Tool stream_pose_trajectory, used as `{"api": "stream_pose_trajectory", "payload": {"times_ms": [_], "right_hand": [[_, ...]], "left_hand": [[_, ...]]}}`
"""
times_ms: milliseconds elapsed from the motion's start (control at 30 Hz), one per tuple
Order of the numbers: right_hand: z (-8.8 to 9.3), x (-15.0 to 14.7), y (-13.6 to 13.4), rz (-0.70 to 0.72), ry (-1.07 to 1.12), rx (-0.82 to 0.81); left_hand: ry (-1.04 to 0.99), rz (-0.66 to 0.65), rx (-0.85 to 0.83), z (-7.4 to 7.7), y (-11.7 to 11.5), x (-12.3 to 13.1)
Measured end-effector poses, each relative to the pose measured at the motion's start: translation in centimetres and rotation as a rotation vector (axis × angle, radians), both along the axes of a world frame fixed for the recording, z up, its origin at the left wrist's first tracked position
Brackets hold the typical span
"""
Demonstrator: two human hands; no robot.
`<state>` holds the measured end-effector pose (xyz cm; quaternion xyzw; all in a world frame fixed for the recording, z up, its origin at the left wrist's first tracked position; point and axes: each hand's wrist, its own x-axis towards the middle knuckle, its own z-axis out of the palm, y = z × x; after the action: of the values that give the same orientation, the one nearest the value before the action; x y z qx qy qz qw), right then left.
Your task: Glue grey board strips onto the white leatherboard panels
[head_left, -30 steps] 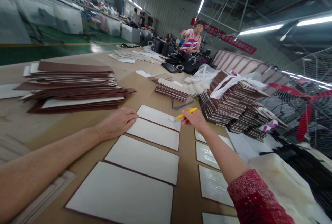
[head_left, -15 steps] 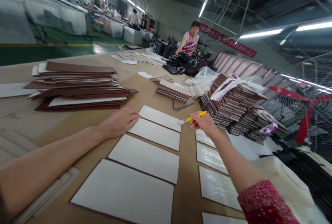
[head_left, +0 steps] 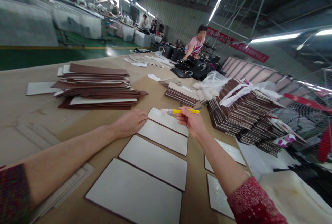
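My right hand (head_left: 190, 120) is closed around the yellow handle of a paintbrush (head_left: 171, 111). Its pale bristles are at the upper part of the farthest white panel (head_left: 171, 122); whether they touch it is hard to see. The fingers of my left hand (head_left: 132, 122) are pressed together at that panel's left corner, holding its edge. Nearer to me lie three more white panels with dark edges in a column, among them a large one (head_left: 137, 189). To the right, under my forearm, are shiny, wet-looking panels (head_left: 220, 193).
A stack of brown and white sheets (head_left: 101, 87) stands at left. A small stack of strips (head_left: 181, 94) lies beyond the panels. At right are tall stacks of panels (head_left: 241, 109), a white container (head_left: 293, 196) and a red-bladed fan (head_left: 325, 141). A person (head_left: 195, 45) stands behind black bags (head_left: 202, 71).
My right hand has moved the paintbrush left across the farthest panel, from its right end toward its left. The left hand stays at the corner. The whole view has shifted somewhat.
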<state>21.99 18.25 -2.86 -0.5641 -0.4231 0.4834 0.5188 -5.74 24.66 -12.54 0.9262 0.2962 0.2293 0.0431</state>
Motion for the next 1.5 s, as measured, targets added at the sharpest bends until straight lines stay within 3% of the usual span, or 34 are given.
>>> {"api": "stream_pose_trajectory", "payload": {"times_ms": [200, 367, 800, 1000, 1500], "right_hand": [[-1.7, -3.0, 1.2, 0.053, -0.004, 0.039], [-2.9, -3.7, 1.9, 0.03, -0.025, 0.058], [-3.6, -4.3, 2.8, 0.06, -0.115, -0.024], [-2.6, -2.2, 2.3, 0.033, -0.221, -0.074], [-0.8, 5.6, -2.0, -0.072, -0.373, -0.14]], "left_hand": [[0.019, -0.008, -0.017, 0.2, 0.0, 0.0], [0.032, -0.005, -0.025, 0.4, -0.1, 0.0], [0.041, 0.015, -0.012, 0.2, -0.1, 0.0], [0.039, 0.018, 0.004, 0.2, -0.2, 0.0], [0.015, -0.004, 0.019, -0.3, 0.2, -0.3]]}}
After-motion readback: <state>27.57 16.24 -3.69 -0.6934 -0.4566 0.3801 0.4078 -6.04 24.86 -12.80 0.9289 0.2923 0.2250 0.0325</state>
